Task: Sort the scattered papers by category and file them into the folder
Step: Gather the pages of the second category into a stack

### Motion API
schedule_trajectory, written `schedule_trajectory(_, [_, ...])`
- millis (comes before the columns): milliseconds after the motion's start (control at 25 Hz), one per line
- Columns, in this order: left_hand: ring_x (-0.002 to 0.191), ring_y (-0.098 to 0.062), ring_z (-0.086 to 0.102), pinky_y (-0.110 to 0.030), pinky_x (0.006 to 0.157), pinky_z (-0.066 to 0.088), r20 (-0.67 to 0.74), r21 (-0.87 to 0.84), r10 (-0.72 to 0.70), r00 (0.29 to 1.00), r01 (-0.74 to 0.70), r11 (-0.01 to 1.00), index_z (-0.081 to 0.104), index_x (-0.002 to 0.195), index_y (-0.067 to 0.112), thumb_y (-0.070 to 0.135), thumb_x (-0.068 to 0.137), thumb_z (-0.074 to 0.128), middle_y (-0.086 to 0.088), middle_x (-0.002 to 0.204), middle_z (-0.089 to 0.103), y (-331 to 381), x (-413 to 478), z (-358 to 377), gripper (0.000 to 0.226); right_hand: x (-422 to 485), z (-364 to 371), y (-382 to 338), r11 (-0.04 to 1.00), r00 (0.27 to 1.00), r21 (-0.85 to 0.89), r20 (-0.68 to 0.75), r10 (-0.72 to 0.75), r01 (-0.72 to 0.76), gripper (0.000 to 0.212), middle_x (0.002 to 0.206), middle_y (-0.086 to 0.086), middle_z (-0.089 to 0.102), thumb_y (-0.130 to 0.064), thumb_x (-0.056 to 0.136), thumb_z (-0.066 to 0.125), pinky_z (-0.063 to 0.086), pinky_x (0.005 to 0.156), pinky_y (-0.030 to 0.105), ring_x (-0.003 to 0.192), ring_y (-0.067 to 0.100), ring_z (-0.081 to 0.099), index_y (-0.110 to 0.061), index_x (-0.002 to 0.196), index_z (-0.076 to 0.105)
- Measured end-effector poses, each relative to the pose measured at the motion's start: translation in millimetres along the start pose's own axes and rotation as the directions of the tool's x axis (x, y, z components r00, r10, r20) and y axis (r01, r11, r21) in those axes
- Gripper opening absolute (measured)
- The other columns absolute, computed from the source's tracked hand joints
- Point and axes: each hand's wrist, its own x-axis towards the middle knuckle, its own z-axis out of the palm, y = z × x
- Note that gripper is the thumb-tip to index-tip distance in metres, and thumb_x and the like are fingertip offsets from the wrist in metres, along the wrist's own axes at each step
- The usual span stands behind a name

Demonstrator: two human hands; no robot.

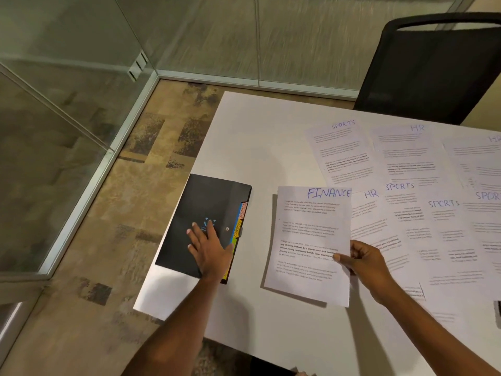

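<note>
**A:** Where is the folder [206, 210]?

**B:** Flat on the near left corner of the matt white surface [257, 137], lying slightly askew. It is a smooth black rectangle with a small pale-blue mark and a round stud on the cover. Coloured index tabs [238, 226] in pink, blue, yellow and green stick out along its right edge. Their handwritten letters are only partly readable.

**A:** And the left hand [210, 249]?

**B:** Palm down on the lower half of the cover, fingers straight and spread. That grip is open: it presses on the cover and clasps nothing.

**A:** The right hand [366, 263]?

**B:** Its grip is closed on the FINANCE sheet [306, 234]. The thumb is on top and the fingers are curled, pinching the right edge a little below the middle. The sheet is thin white paper printed with blocks of small text, and its heading is in blue handwriting. It sits just right of the folder without touching it. A dark shadow runs along its left and lower edges, so it is a little off the surface.

**A:** The other pages?

**B:** The loose papers [406, 158] lie flat and overlapping to the right, partly behind the held sheet. They are the same white printed pages, headed SPORTS or HR in blue pen. Their body text is too blurred to read.

**A:** What surrounds it all?

**B:** A black mesh-backed chair [433, 71] at the far side, a glass wall [67, 90] with pale metal framing on the left, and mottled tan carpet [151, 172] below.
</note>
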Motion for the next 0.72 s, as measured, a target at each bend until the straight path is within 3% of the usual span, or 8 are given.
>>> schedule_trajectory(120, [0.164,-0.046,-0.006,-0.066,0.128,0.013,0.053,0.019,-0.001,0.999,0.000,1.000,0.010,0.171,0.019,0.052,0.087,0.082,-0.021,0.178,-0.006,-4,9,1,0.116,2,5,2,1.000,1.000,0.000,-0.001,0.014,-0.014,0.019,0.101,0.014,0.082,-0.006,0.087,0.087,0.061,0.085,0.059,0.092,0.038,0.076,-0.019,0.101,0.083])
schedule_trajectory(240, [0.165,-0.045,0.002,-0.067,0.127,0.020,0.068,-0.005,0.009,0.998,-0.009,1.000,0.011,0.171,0.020,0.051,0.088,0.081,-0.018,0.179,-0.004,-8,14,2,0.113,5,11,0,1.000,1.000,-0.014,0.004,0.018,-0.018,0.019,0.100,0.014,0.082,-0.005,0.088,0.085,0.061,0.088,0.064,0.095,0.045,0.077,-0.017,0.102,0.082])
schedule_trajectory(440, [0.161,-0.045,0.021,-0.068,0.120,0.038,0.095,-0.071,0.081,0.992,-0.074,0.995,0.027,0.166,0.024,0.048,0.090,0.069,-0.013,0.176,0.023,-18,19,-2,0.090,10,17,-6,1.000,0.999,0.005,0.025,0.021,-0.021,0.021,0.105,0.022,0.080,-0.004,0.086,0.086,0.060,0.087,0.058,0.090,0.038,0.076,-0.014,0.104,0.082])
schedule_trajectory(520, [0.146,-0.038,0.050,-0.060,0.107,0.056,0.096,-0.199,0.116,0.989,-0.095,0.975,0.035,0.160,0.025,0.046,0.093,0.064,-0.012,0.160,0.049,-19,15,-12,0.076,11,18,-8,1.000,1.000,0.021,0.018,0.018,-0.018,0.021,0.103,0.021,0.080,-0.003,0.086,0.086,0.060,0.083,0.055,0.089,0.035,0.074,-0.013,0.104,0.081])
schedule_trajectory(600, [0.117,-0.024,0.071,-0.047,0.093,0.065,0.070,-0.266,0.143,0.987,-0.120,0.957,0.041,0.157,0.025,0.037,0.101,0.063,-0.008,0.139,0.067,-20,10,-24,0.061,13,17,-8,0.999,1.000,0.041,0.019,0.019,-0.020,0.020,0.102,0.024,0.079,-0.005,0.085,0.087,0.057,0.081,0.053,0.086,0.035,0.071,-0.015,0.102,0.082])
schedule_trajectory(720, [0.093,-0.013,0.072,-0.028,0.075,0.066,0.030,-0.262,0.181,0.983,-0.167,0.951,0.046,0.155,0.026,0.029,0.108,0.060,-0.004,0.132,0.073,-19,4,-41,0.050,13,14,-10,0.999,0.999,0.052,0.040,0.003,-0.005,0.023,0.107,0.031,0.075,-0.010,0.084,0.090,0.053,0.079,0.052,0.086,0.031,0.066,-0.019,0.104,0.083])
